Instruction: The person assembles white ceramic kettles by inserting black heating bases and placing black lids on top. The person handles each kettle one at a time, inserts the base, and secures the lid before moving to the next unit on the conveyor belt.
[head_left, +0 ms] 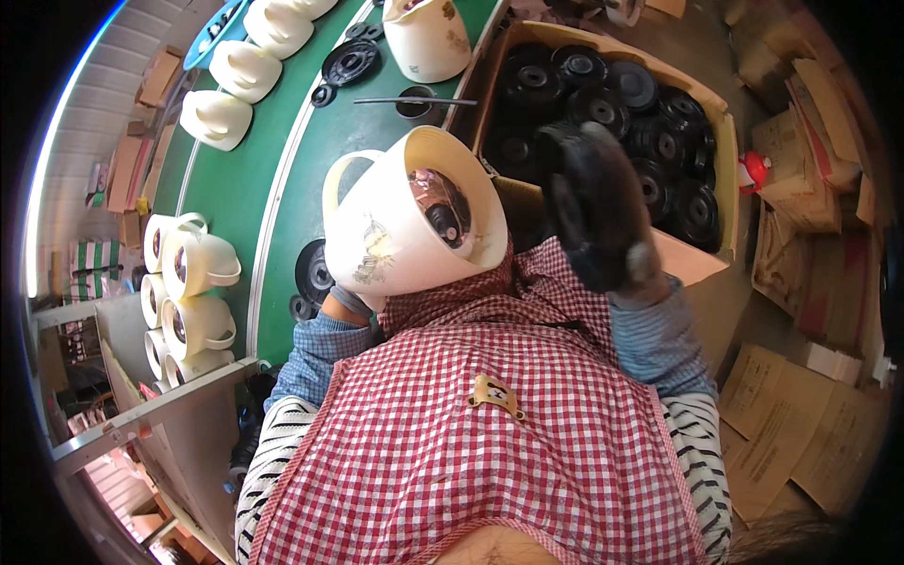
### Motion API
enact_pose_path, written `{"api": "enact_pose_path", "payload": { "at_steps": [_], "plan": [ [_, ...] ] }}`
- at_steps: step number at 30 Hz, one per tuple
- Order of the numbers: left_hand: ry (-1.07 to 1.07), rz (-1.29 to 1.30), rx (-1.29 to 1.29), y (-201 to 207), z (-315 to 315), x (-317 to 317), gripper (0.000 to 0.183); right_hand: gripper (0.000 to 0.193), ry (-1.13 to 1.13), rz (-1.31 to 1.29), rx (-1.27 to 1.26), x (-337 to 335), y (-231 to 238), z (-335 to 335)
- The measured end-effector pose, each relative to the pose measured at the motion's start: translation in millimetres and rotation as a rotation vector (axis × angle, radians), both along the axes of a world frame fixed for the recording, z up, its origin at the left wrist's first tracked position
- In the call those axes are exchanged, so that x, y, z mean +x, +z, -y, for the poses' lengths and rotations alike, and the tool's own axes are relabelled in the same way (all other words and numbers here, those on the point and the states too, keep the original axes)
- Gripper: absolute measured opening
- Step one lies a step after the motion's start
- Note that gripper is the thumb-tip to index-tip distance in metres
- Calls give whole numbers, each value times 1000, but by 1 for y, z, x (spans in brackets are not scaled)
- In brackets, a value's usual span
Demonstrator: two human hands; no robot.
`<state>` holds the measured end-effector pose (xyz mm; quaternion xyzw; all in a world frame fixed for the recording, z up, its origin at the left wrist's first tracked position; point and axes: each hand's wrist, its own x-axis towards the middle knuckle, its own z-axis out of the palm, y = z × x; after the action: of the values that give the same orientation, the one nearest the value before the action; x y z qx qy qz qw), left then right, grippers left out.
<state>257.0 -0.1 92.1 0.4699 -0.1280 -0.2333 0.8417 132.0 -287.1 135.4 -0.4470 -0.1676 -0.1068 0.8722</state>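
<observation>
A cream plastic jug body (391, 231) with a side handle and a small printed picture lies tilted in front of me, its wide open end turned up to the right. Inside the opening shows a shiny, coppery liner (443, 202) with dark reflections. My left hand (350, 303) supports the jug from below; its fingers are mostly hidden behind it. To the right, my right hand (642, 268), in a dark glove and smeared by motion, grips a black round disc-shaped part (579, 207) held on edge, apart from the jug.
An open cardboard box (730, 188) full of black round parts stands at the right. On the green table (282, 104) are loose black discs (351, 61), a black cup with a thin rod (415, 102), another cream jug (427, 42) and rows of cream jug pieces (217, 120).
</observation>
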Motion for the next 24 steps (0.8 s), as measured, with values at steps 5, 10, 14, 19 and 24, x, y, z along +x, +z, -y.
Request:
{"api": "enact_pose_path", "payload": {
  "at_steps": [5, 10, 14, 19, 24],
  "plan": [
    [-40, -55, -27, -3, 13, -13, 60, 109, -6, 151, -216, 17, -12, -21],
    [-66, -128, -59, -9, 27, -29, 60, 110, -180, 174, -495, 7, -26, -13],
    [-84, -160, -72, -12, 32, -36, 60, 112, -264, 254, -596, 4, -33, -9],
    [-97, -178, -76, -13, 31, -41, 60, 114, -304, 302, -696, -2, -36, 0],
    [-107, -194, -79, -15, 27, -42, 59, 115, -331, 331, -839, -4, -33, 3]
  ]
}}
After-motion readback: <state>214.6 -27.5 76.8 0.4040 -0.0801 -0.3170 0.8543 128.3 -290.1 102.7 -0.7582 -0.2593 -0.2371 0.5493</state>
